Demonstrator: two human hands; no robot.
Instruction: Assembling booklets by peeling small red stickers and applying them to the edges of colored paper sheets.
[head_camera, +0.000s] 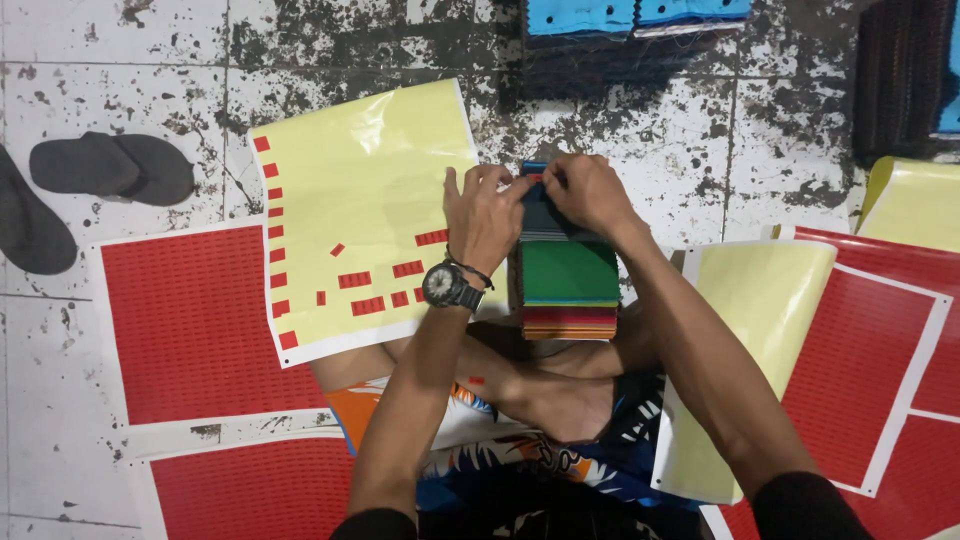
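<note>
A stack of coloured fabric swatches (568, 275) is resting on the person's lap, its green sheet showing on top. Both hands are meeting at the far end of the stack — the left hand (484, 217), wearing a wristwatch (443, 286), is pinching something small there, and the right hand (585, 192) is pressing its fingertips against the same spot. What they are pinching is too small to tell. Just left of the stack a yellow backing sheet (360, 190) is lying, carrying a few red stickers (361, 280). Further left, full red sticker sheets (190, 320) are lying on the floor, and a pair of dark sandals (110, 165) beyond them. Right of the stack another yellow sheet (750, 330) is curling over more red sheets (860, 370).
</note>
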